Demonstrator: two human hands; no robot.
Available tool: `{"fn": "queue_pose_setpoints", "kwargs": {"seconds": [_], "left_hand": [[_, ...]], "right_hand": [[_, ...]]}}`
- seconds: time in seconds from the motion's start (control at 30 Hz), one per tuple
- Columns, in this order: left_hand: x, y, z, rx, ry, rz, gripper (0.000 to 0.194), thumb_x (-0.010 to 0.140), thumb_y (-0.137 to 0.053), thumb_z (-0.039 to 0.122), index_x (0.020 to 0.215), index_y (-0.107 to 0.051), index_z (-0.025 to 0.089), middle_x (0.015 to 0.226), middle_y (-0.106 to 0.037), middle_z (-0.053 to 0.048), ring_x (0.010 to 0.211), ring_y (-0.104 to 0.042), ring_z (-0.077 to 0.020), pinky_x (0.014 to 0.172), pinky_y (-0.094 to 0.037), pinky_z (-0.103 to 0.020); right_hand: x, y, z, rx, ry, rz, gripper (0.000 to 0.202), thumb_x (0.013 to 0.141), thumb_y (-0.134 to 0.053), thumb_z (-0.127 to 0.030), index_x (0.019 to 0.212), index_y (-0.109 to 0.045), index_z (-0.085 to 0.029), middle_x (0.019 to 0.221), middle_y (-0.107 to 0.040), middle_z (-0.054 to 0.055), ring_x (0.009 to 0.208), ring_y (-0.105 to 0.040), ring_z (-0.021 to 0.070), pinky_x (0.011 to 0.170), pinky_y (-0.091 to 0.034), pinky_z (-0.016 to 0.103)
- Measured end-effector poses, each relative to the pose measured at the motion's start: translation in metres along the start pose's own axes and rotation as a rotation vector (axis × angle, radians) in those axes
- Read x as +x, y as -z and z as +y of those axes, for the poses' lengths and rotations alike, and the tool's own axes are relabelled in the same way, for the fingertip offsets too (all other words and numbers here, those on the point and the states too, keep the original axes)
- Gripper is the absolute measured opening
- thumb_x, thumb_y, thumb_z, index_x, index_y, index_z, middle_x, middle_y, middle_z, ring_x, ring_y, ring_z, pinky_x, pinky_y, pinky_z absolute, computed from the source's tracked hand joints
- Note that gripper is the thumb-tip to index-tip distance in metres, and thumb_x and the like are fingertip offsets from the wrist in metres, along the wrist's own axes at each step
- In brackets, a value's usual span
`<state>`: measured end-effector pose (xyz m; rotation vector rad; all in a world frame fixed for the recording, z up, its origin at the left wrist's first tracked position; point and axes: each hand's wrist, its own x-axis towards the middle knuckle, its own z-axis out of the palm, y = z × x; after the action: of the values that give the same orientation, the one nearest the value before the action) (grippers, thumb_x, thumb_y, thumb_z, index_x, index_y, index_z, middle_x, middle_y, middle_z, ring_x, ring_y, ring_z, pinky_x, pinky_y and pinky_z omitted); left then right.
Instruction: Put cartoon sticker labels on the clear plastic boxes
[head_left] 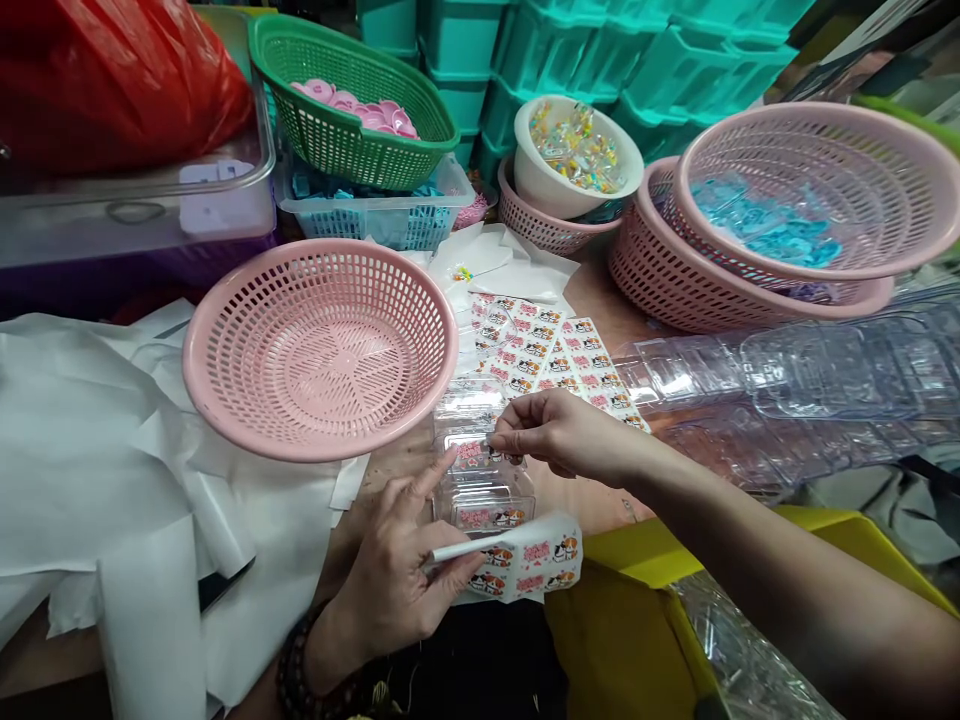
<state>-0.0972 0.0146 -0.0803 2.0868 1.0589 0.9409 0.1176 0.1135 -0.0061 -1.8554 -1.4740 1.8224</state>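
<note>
My left hand (409,550) grips a folded sticker sheet (536,560) printed with cartoon animals and pink lettering. Its index finger reaches out to the left edge of a sticker (471,455) on a clear plastic box (450,490). At that sticker's right end, my right hand (536,430) pinches the edge between thumb and fingers. Nearer to me, another sticker (491,518) lies on a clear box top. More sticker sheets (581,360) are spread on the table just beyond my right hand.
A pink basket (196,370) stands left of the boxes, beside white backing paper (67,430). Stacked clear plastic boxes (825,365) lie at the right. Behind are a green basket (352,165), a white bowl (529,170) and pink baskets (645,250). A yellow container (637,620) sits below.
</note>
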Motion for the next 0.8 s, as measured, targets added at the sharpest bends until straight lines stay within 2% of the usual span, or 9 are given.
{"fn": "queue_pose_setpoints", "kwargs": {"seconds": [0.13,0.27,0.4,0.47,0.53,0.57,0.63,0.7,0.8], "left_hand": [[0.002,-0.002,0.000,0.003,0.036,-0.095,0.014,0.091,-0.065,0.025,0.081,-0.074,0.022,0.160,-0.040,-0.004,0.107,-0.053,-0.0261,0.094,-0.044,-0.043],[0.006,-0.001,0.001,0.057,0.075,-0.116,0.011,0.090,-0.066,0.026,0.090,-0.077,0.025,0.158,-0.043,-0.002,0.109,-0.054,-0.0273,0.096,-0.044,-0.046],[0.008,0.002,0.002,0.106,0.077,-0.130,0.010,0.089,-0.068,0.026,0.092,-0.078,0.028,0.156,-0.047,0.001,0.109,-0.055,-0.0281,0.095,-0.045,-0.049],[0.007,0.003,0.001,0.105,0.082,-0.129,0.011,0.088,-0.069,0.027,0.091,-0.079,0.030,0.156,-0.046,0.002,0.111,-0.055,-0.0295,0.096,-0.045,-0.052],[0.004,0.002,-0.001,0.067,0.090,-0.117,0.011,0.088,-0.069,0.028,0.090,-0.079,0.030,0.157,-0.045,0.003,0.126,-0.048,-0.0342,0.105,-0.040,-0.059],[0.002,0.000,-0.002,0.026,0.099,-0.110,0.010,0.088,-0.069,0.029,0.089,-0.080,0.030,0.158,-0.044,0.003,0.135,-0.041,-0.0367,0.110,-0.034,-0.063],[-0.002,-0.003,-0.005,-0.123,0.126,-0.108,0.012,0.089,-0.068,0.031,0.086,-0.079,0.027,0.160,-0.039,0.002,0.147,-0.028,-0.0385,0.118,-0.024,-0.065],[-0.006,-0.008,-0.008,-0.331,0.156,-0.106,0.017,0.091,-0.066,0.032,0.082,-0.078,0.023,0.164,-0.032,-0.001,0.148,-0.030,-0.0382,0.122,-0.022,-0.063],[-0.009,-0.015,-0.012,-0.579,0.185,-0.044,0.020,0.092,-0.065,0.031,0.081,-0.077,0.019,0.166,-0.026,-0.003,0.145,-0.037,-0.0371,0.123,-0.026,-0.056]], "right_hand": [[0.001,-0.003,0.001,-0.077,0.054,0.031,0.021,0.072,-0.073,-0.032,0.064,-0.061,-0.017,0.055,-0.056,-0.004,0.043,-0.038,0.0063,0.042,-0.027,0.022],[-0.004,-0.014,-0.001,-0.370,0.153,0.173,0.019,0.079,-0.067,-0.021,0.061,-0.060,-0.018,0.059,-0.061,-0.002,0.054,-0.050,0.0102,0.053,-0.036,0.024],[-0.014,-0.017,0.005,-0.733,0.167,0.374,0.014,0.082,-0.073,-0.031,0.079,-0.066,-0.019,0.066,-0.067,0.002,0.057,-0.057,0.0160,0.054,-0.034,0.027],[-0.018,-0.012,0.018,-0.790,0.175,0.527,0.031,0.078,-0.078,-0.040,0.096,-0.065,-0.018,0.068,-0.068,0.004,0.061,-0.059,0.0202,0.054,-0.034,0.028],[-0.020,-0.006,0.036,-0.669,0.184,0.618,0.043,0.078,-0.076,-0.051,0.101,-0.063,-0.017,0.068,-0.067,0.005,0.063,-0.061,0.0223,0.056,-0.038,0.029],[-0.019,-0.005,0.045,-0.543,0.194,0.604,0.045,0.081,-0.070,-0.058,0.099,-0.064,-0.017,0.068,-0.067,0.005,0.064,-0.061,0.0224,0.058,-0.042,0.030],[-0.016,-0.012,0.064,-0.221,0.233,0.461,0.052,0.086,-0.056,-0.069,0.095,-0.067,-0.019,0.070,-0.068,0.005,0.069,-0.063,0.0227,0.064,-0.048,0.034],[-0.013,-0.029,0.078,0.104,0.308,0.297,0.059,0.088,-0.045,-0.073,0.100,-0.070,-0.021,0.079,-0.071,0.006,0.081,-0.066,0.0241,0.076,-0.053,0.038],[-0.008,-0.060,0.087,0.429,0.388,0.243,0.054,0.086,-0.056,-0.066,0.117,-0.068,-0.024,0.105,-0.074,0.006,0.106,-0.065,0.0263,0.094,-0.050,0.042]]}}
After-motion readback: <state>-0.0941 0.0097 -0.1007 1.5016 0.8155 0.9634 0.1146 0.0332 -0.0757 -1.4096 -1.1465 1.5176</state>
